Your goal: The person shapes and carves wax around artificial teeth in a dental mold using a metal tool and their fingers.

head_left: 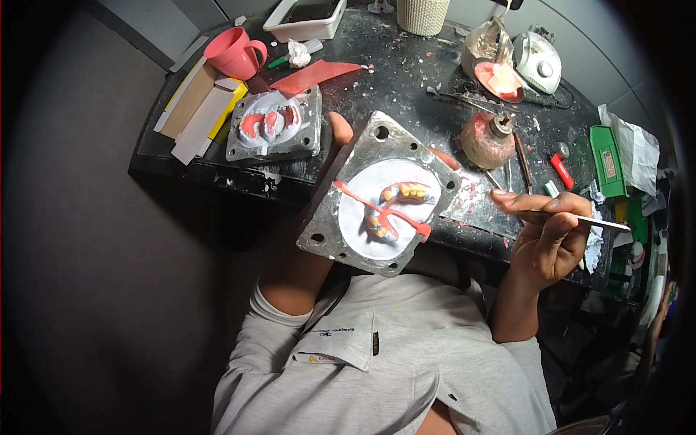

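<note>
My left hand (340, 129) grips a square grey metal denture flask half (325, 216) from beneath, its thumb at the left edge and a fingertip at the right; the rest of the hand is hidden. White plaster (359, 226) fills the flask, with a partial denture (407, 193) of yellowish teeth set in it. Strips of red-pink wax (355, 196) run across plaster and denture. To the right, my right hand (547, 239) pinches a slim metal hand tool (605, 222), apart from the flask. Its working tip cannot be made out.
Another plaster-filled flask half (310, 123) stands on the black table, beside an opened carton (192, 109) and a pink wax sheet (319, 75). Behind is a pink mug (230, 55). Rightward are a round glass burner (484, 145), a red lighter (561, 171) and a green box (606, 161).
</note>
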Action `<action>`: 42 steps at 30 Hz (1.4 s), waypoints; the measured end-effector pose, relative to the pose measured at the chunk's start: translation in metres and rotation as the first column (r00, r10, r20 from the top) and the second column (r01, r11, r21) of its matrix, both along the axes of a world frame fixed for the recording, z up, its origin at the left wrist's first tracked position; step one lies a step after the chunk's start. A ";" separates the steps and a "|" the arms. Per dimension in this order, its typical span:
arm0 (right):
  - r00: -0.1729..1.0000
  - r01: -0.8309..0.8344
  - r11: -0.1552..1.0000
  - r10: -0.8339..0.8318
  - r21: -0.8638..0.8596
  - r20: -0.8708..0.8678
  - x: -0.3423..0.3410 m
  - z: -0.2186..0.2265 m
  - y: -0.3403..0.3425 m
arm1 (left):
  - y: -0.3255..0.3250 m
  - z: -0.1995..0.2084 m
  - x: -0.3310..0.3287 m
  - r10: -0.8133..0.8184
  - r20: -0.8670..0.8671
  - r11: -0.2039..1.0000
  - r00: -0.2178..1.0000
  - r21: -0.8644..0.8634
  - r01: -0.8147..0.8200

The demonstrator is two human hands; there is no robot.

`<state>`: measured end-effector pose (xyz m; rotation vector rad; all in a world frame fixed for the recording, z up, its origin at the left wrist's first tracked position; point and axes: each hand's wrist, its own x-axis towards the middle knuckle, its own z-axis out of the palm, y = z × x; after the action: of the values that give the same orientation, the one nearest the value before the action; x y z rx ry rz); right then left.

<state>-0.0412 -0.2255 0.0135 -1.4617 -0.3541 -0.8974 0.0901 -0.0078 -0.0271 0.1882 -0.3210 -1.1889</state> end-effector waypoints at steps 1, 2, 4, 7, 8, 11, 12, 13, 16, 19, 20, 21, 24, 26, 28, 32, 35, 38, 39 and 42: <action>1.000 0.008 1.000 -0.008 -0.027 -0.003 0.000 -0.001 0.000 | 0.001 0.000 0.000 0.007 0.008 1.000 1.000 0.011 -0.007; 1.000 0.015 0.998 -0.015 -0.055 -0.005 -0.001 -0.001 0.000 | 0.001 0.001 0.000 0.014 0.017 1.000 1.000 0.022 -0.014; 0.999 -0.014 0.999 0.012 -0.048 -0.050 -0.007 0.001 -0.001 | 0.002 0.004 -0.002 0.031 0.038 0.999 0.999 0.038 -0.032; 0.990 -0.030 0.998 0.022 -0.053 -0.141 -0.013 0.006 0.001 | 0.000 0.002 -0.003 0.055 -0.045 0.998 0.997 0.043 -0.053; 0.982 -0.018 0.998 0.005 -0.066 -0.186 -0.013 0.007 0.001 | -0.001 0.000 -0.003 0.060 -0.150 0.998 0.987 0.032 -0.056; 0.990 -0.004 0.995 -0.011 -0.103 -0.141 -0.008 0.004 0.003 | 0.002 0.000 -0.001 0.008 -0.012 1.000 1.000 0.019 -0.008; 0.990 -0.004 0.995 -0.011 -0.104 -0.141 -0.007 0.005 0.005 | 0.002 0.000 0.000 0.008 -0.012 1.000 1.000 0.018 -0.008; 0.991 -0.009 0.997 -0.001 -0.077 -0.137 -0.006 0.005 0.007 | 0.002 0.000 0.000 -0.004 -0.022 1.000 1.000 -0.003 0.004; 0.991 -0.016 0.999 0.010 -0.042 -0.134 -0.007 0.006 0.009 | 0.002 0.000 0.001 -0.026 -0.035 0.999 0.999 -0.033 0.025; 0.991 -0.030 0.999 0.025 -0.035 -0.134 -0.007 0.005 0.006 | 0.002 0.001 0.000 -0.016 -0.041 1.000 0.999 -0.022 0.015; 0.990 -0.045 0.998 0.039 -0.036 -0.132 -0.007 0.005 0.005 | 0.002 0.001 0.000 0.006 -0.043 1.000 0.999 -0.004 -0.006; 0.991 -0.045 0.998 0.040 -0.034 -0.131 -0.006 0.005 0.005 | 0.003 0.000 0.000 0.007 -0.042 1.000 0.999 -0.001 -0.007; 0.992 -0.016 0.999 0.012 -0.032 -0.122 -0.005 0.005 0.006 | 0.003 -0.009 0.005 -0.001 -0.021 0.999 1.000 0.032 0.002; 0.991 -0.036 0.998 0.030 -0.042 -0.131 -0.004 0.007 0.007 | -0.003 -0.012 0.014 -0.113 0.030 0.974 0.993 -0.192 0.117; 0.991 -0.036 0.999 0.031 -0.033 -0.131 -0.003 0.003 0.005 | 0.000 -0.006 0.004 -0.045 -0.003 0.994 0.999 -0.097 0.044; 0.992 -0.059 0.998 0.056 -0.026 -0.112 -0.002 0.001 0.005 | 0.013 -0.010 0.007 0.105 0.196 0.953 0.975 0.259 -0.155; 0.992 -0.057 0.998 0.052 -0.037 -0.111 -0.002 0.000 0.002 | 0.009 -0.004 0.002 0.077 0.082 0.980 0.994 0.177 -0.090; 0.993 -0.032 0.999 0.029 -0.030 -0.115 -0.003 0.001 -0.001 | 0.004 0.003 -0.004 0.020 -0.089 0.999 0.996 0.029 -0.017; 0.993 -0.032 0.999 0.029 -0.026 -0.113 -0.003 0.001 -0.002 | 0.004 0.005 -0.002 0.020 -0.087 0.999 0.996 0.033 -0.017; 0.994 -0.022 1.000 0.020 -0.020 -0.104 -0.003 0.000 -0.007 | 0.008 0.009 0.003 -0.107 -0.031 0.994 0.994 0.016 0.108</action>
<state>-0.0447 -0.2325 0.0138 -1.5154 -0.3021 -0.7992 0.0929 0.0006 -0.0181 0.1695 -0.2974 -1.3000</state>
